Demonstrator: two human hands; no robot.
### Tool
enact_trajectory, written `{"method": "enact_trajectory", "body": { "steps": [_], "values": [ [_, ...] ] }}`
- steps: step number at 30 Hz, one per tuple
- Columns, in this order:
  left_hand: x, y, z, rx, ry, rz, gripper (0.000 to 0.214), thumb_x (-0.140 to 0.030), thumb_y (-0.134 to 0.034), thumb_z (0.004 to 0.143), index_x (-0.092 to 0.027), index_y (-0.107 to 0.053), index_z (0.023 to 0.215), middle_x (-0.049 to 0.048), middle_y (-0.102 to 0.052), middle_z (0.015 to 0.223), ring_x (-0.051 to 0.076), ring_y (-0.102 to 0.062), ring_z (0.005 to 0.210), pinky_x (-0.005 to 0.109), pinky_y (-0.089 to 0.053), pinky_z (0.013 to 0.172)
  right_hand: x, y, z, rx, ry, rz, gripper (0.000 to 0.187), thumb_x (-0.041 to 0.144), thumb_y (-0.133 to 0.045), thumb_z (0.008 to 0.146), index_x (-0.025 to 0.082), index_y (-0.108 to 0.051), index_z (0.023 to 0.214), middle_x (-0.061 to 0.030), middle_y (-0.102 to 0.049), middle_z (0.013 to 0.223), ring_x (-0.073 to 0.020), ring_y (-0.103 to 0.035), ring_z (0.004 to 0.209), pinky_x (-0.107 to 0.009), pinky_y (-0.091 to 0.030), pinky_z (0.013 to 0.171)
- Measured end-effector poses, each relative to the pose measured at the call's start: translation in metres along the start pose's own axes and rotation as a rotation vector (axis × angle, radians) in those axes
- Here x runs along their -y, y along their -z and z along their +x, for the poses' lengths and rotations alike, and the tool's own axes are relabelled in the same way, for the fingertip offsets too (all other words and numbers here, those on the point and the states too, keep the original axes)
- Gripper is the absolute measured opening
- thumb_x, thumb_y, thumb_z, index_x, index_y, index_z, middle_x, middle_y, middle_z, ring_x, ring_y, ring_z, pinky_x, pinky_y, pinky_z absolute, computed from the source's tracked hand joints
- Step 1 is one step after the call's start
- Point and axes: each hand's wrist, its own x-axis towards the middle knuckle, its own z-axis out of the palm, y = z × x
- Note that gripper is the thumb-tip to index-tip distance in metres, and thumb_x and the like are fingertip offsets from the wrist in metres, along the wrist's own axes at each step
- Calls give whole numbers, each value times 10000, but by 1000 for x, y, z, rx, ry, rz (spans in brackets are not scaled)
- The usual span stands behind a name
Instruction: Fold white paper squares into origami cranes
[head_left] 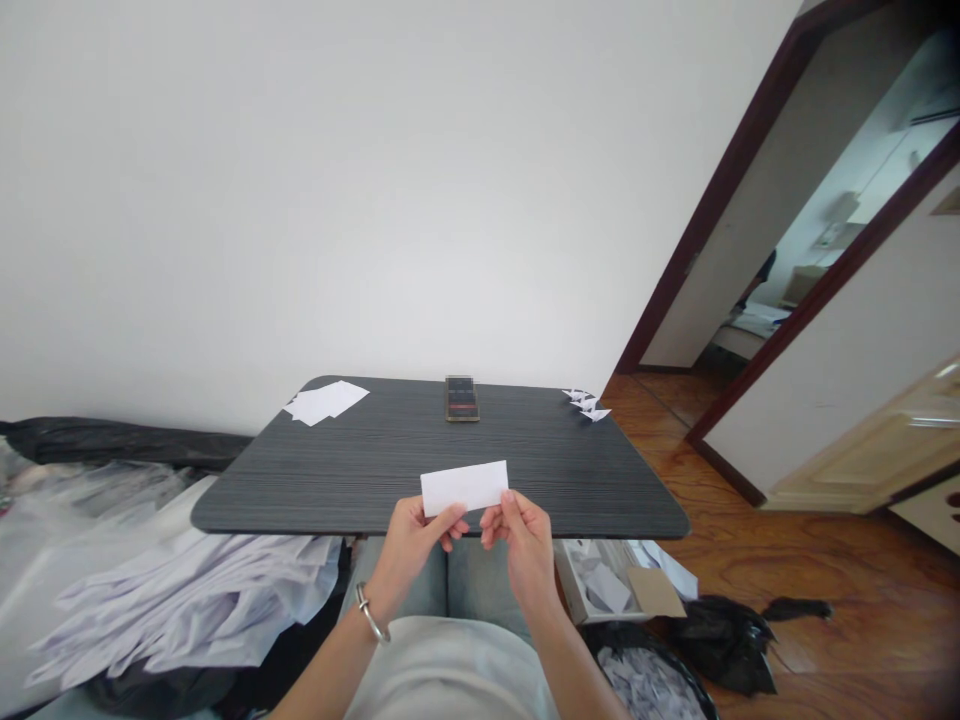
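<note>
left hand (417, 532), right hand (521, 530), both pinching paper slip (464, 486); fingertips closed

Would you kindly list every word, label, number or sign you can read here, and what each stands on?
No text can be read.
Phone on the table: reddish marks on its screen, too small and blurred to read.
Paper slip pinched between left hand and right hand: blank on the side shown.
Loose sheets and folded paper pieces: no print visible.
</note>
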Motion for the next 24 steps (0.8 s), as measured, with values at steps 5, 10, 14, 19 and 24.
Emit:
{"method": "enact_trajectory", "body": {
  "steps": [5,10,14,19,24],
  "values": [
    [-1,5,2,-5,-24,5,244,-334,-652,659,-99,-603,618,30,-622,527,92,-511,439,182,-399,415,-5,7,3,-25,26,4,375,429,-517,783,142,-577,550,3,-543,471,-83,-466,380,-200,-361,383],
    [-3,8,2,-40,-49,7,268,-333,-646,670,-117,-536,555,9,-601,499,72,-480,419,168,-379,411,-5,9,5,-52,19,44,347,404,-540,774,142,-577,549,5,-546,475,-80,-462,381,-197,-358,382],
    [-6,5,0,-55,-76,0,251,-322,-636,686,-117,-535,583,0,-591,505,65,-471,425,162,-379,418,-5,5,4,-3,-49,93,226,312,-642,703,133,-600,572,7,-570,511,-65,-458,389,-184,-362,385],
    [-5,1,-2,26,-104,31,254,-335,-606,712,-119,-534,600,-6,-576,521,75,-484,449,168,-389,421,-7,-11,0,42,-126,53,175,271,-696,625,113,-629,594,0,-587,501,-70,-467,383,-175,-371,356],
    [1,2,-1,46,-134,93,265,-347,-579,733,-126,-521,597,-18,-552,516,79,-483,462,167,-385,423,-6,-17,0,35,-125,-12,152,255,-686,616,116,-627,602,5,-590,481,-79,-485,380,-172,-391,347]
  ]
}}
